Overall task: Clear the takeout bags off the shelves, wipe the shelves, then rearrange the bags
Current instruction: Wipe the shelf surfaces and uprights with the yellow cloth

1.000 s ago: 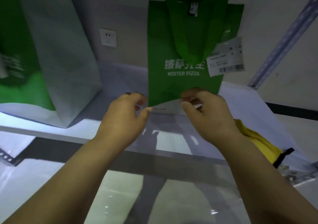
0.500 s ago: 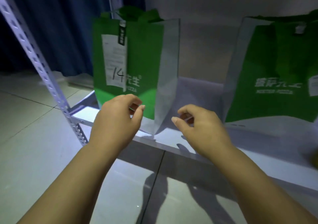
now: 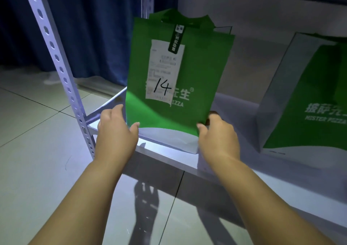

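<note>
A green and white takeout bag (image 3: pixel 195 71) with a receipt marked 14 stands upright at the left end of the white shelf (image 3: pixel 169 158). My left hand (image 3: pixel 116 133) holds its lower left edge, thumb on the front face. My right hand (image 3: pixel 217 133) grips its lower right corner, fingers behind the bag. A second green and white takeout bag (image 3: pixel 308 98) stands on the same shelf to the right, cut off by the frame edge.
A perforated metal upright (image 3: pixel 56 60) of the shelf rack runs diagonally at the left. Behind hangs a dark blue curtain (image 3: pixel 90 28). Pale floor tiles (image 3: pixel 33 150) lie below and to the left. The wall (image 3: pixel 262 9) backs the shelf.
The view swung left from another green bag to the bag marked 14. Both hands, empty half a second ago, have reached forward and taken hold of its lower corners.
</note>
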Available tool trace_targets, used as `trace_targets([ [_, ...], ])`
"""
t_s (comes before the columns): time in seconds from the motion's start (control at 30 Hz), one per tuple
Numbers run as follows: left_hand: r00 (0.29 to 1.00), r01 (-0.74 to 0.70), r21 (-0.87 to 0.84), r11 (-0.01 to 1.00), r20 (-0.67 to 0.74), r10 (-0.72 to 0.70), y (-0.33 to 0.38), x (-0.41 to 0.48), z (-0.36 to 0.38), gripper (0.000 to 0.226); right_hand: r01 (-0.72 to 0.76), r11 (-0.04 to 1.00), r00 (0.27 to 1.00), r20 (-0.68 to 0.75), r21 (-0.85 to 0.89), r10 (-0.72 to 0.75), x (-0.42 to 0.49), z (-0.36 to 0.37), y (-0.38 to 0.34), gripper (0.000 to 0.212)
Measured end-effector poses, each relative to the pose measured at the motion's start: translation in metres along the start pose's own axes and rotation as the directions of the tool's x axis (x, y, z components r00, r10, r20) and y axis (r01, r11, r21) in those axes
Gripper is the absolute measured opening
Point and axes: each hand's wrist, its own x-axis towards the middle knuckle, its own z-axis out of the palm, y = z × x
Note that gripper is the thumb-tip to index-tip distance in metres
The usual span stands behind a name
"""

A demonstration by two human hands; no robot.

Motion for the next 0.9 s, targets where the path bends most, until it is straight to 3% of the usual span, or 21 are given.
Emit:
trace_targets([
  [0.27, 0.991, -0.095, -0.090, 0.991, 0.083, 0.103, 0.021, -0.010, 0.022, 0.022, -0.029, 0.990, 0.981, -0.187, 0.135, 0.055, 0.004, -0.017, 0.052, 0.007],
  [0.53, 0.967, -0.103, -0.120, 0.987, 0.220, 0.127, 0.058, -0.031, 0.051, 0.029, -0.062, 0.994, 0.981, -0.180, 0.085, 0.076, 0.012, -0.040, 0.094, 0.025],
  [0.6, 0.973, -0.113, -0.095, 0.989, 0.190, 0.130, 0.064, -0.035, 0.053, 0.037, -0.067, 0.996, 0.984, -0.163, 0.063, 0.076, 0.010, -0.049, 0.101, 0.025],
  [0.67, 0.985, -0.156, -0.066, 0.986, 0.059, 0.160, 0.074, -0.042, 0.049, 0.049, -0.085, 0.996, 0.986, -0.141, 0.004, 0.084, 0.005, -0.059, 0.109, 0.023],
  [0.77, 0.932, -0.341, 0.019, 0.940, -0.121, 0.341, 0.095, -0.053, 0.041, 0.049, -0.059, 0.997, 0.994, -0.095, -0.056, 0.054, -0.006, -0.081, 0.125, 0.020],
  [0.9, 0.854, -0.515, 0.032, 0.857, -0.063, 0.516, 0.132, -0.078, 0.050, 0.037, 0.026, 0.994, 0.999, 0.022, -0.105, -0.024, -0.025, -0.118, 0.155, 0.021],
])
